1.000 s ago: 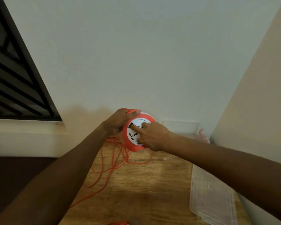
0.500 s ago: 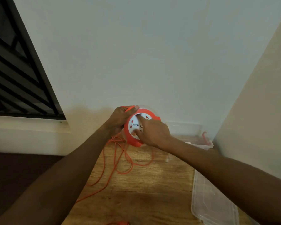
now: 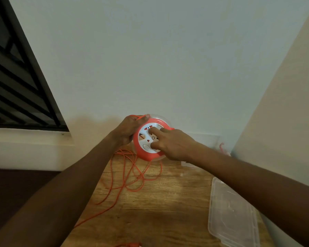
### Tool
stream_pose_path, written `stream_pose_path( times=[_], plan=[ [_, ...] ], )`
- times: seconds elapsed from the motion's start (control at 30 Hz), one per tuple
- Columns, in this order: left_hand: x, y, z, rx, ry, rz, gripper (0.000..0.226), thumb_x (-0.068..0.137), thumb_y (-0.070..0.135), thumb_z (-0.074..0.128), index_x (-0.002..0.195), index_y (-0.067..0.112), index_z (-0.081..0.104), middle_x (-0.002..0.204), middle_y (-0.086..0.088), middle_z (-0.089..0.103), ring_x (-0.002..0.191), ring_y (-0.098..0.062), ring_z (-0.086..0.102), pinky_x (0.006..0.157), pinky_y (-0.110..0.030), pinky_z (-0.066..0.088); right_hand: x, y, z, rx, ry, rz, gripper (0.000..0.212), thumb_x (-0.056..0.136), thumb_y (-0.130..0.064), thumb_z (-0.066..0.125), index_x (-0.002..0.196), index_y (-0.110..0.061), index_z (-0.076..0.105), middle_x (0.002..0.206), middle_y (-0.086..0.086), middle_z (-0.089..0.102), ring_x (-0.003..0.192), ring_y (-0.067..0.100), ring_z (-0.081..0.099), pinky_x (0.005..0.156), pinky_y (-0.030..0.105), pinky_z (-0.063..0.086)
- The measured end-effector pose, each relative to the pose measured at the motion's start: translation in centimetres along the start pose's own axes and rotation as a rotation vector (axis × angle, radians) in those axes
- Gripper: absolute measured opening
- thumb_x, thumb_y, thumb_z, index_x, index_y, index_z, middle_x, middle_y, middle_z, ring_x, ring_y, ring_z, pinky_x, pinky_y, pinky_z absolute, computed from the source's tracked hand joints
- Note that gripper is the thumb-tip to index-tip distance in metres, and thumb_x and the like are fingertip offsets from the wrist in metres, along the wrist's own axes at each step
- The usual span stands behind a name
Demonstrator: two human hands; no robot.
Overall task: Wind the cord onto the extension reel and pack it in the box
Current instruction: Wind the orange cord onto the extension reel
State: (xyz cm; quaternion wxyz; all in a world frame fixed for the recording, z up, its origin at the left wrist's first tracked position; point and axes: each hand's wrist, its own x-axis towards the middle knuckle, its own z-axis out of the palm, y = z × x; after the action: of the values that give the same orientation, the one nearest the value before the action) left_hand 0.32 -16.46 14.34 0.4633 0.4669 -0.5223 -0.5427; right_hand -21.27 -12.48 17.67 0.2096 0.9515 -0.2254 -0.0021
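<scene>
Winding cord onto reel, held off table.
Left hand grips rim, pinching cord; right hand fingers spread on face; slack below-left; box probably behind right.

The reel looks like smooth moulded plastic, orange around the rim with a matt white face, and a clear, slightly glossy plastic flange shows behind it. The cord has a thin, smooth orange plastic jacket and lies on a surface of wood with a visible grain and a dull sheen. The lid and the box are clear, lightly scuffed plastic, and the wall is matt painted plaster.
</scene>
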Motion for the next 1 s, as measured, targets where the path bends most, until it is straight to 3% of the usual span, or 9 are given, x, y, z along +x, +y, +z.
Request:
stream_pose_path(
  times=[0.1,0.17,0.23,0.33,0.47,0.57,0.7,0.9,1.0],
  plan=[
    [0.0,0.1,0.0,0.05,-0.048,-0.011,0.035,0.1,0.039,0.064,0.102,0.008,0.079,0.101,-0.024,0.078,0.077,-0.03,0.076,0.066,-0.037,0.066,0.3,1.2,-0.5,-0.099,-0.077,-0.087,0.04,0.088,-0.015,0.066,0.125,-0.029,0.062,0.151,0.011,0.033,0.11,0.031,0.056,0.052,0.031,0.038],
    [-0.1,0.2,0.1,0.07,-0.059,-0.042,0.032,0.1,0.039,0.063,0.1,0.012,0.081,0.096,-0.017,0.081,0.076,-0.028,0.078,0.063,-0.036,0.065,0.6,1.4,-1.1,-0.186,-0.127,-0.179,0.037,0.092,-0.018,0.062,0.127,-0.031,0.06,0.156,0.007,0.026,0.113,0.032,0.055,0.056,0.033,0.046],
    [-0.1,0.4,0.3,0.107,-0.078,-0.057,0.03,0.099,0.04,0.064,0.096,0.017,0.082,0.094,-0.014,0.082,0.076,-0.028,0.079,0.061,-0.035,0.064,0.8,1.2,-1.4,-0.287,-0.176,-0.275,0.035,0.095,-0.019,0.06,0.127,-0.032,0.06,0.161,0.005,0.019,0.117,0.033,0.052,0.067,0.04,0.056],
    [-0.1,0.9,0.8,0.12,-0.099,-0.042,0.037,0.086,0.049,0.073,0.099,0.015,0.082,0.096,-0.015,0.082,0.078,-0.028,0.079,0.061,-0.035,0.064,0.9,0.3,-1.2,-0.367,-0.247,-0.261,0.037,0.097,-0.023,0.057,0.134,-0.031,0.056,0.162,0.009,0.014,0.125,0.039,0.046,0.083,0.048,0.053],
    [0.0,1.5,0.7,0.124,-0.08,-0.038,0.039,0.076,0.055,0.077,0.093,0.02,0.084,0.092,-0.012,0.082,0.075,-0.025,0.079,0.062,-0.034,0.064,1.6,-1.0,-1.1,-0.43,-0.269,-0.185,0.047,0.101,-0.027,0.051,0.146,-0.035,0.039,0.159,0.02,0.017,0.12,0.043,0.05,0.086,0.047,0.049],
    [-0.2,1.0,0.3,0.09,-0.038,-0.026,0.027,0.088,0.047,0.074,0.095,0.023,0.084,0.098,-0.013,0.082,0.081,-0.028,0.079,0.067,-0.037,0.066,2.0,-0.9,-1.1,-0.444,-0.219,-0.102,0.062,0.101,-0.027,0.048,0.154,-0.033,0.016,0.138,0.027,0.045,0.106,0.037,0.059,0.08,0.042,0.051],
    [-0.5,1.0,0.5,0.041,0.012,0.012,0.02,0.098,0.038,0.067,0.101,0.026,0.083,0.102,-0.009,0.082,0.086,-0.03,0.081,0.063,-0.035,0.064,2.3,-1.1,-0.2,-0.197,-0.159,0.164,0.076,0.097,-0.023,0.051,0.156,-0.015,0.004,0.113,0.017,0.065,0.09,0.033,0.067,0.072,0.039,0.05],
    [-0.9,0.8,0.4,0.024,0.079,0.015,0.021,0.098,0.037,0.066,0.097,0.024,0.082,0.096,-0.011,0.083,0.077,-0.026,0.08,0.06,-0.033,0.064,2.5,-1.8,0.8,0.633,-0.157,0.561,0.093,0.09,-0.028,0.063,0.155,-0.015,-0.002,0.136,0.019,0.054,0.111,0.034,0.06,0.084,0.04,0.052],
    [-0.9,0.5,0.3,0.025,0.056,-0.016,0.023,0.098,0.037,0.067,0.092,0.023,0.084,0.094,-0.012,0.083,0.075,-0.025,0.08,0.06,-0.033,0.064,2.1,-2.7,1.3,0.588,-0.165,0.549,0.096,0.088,-0.025,0.062,0.155,-0.015,-0.006,0.124,0.018,0.061,0.1,0.034,0.064,0.073,0.038,0.053]
  ],
)
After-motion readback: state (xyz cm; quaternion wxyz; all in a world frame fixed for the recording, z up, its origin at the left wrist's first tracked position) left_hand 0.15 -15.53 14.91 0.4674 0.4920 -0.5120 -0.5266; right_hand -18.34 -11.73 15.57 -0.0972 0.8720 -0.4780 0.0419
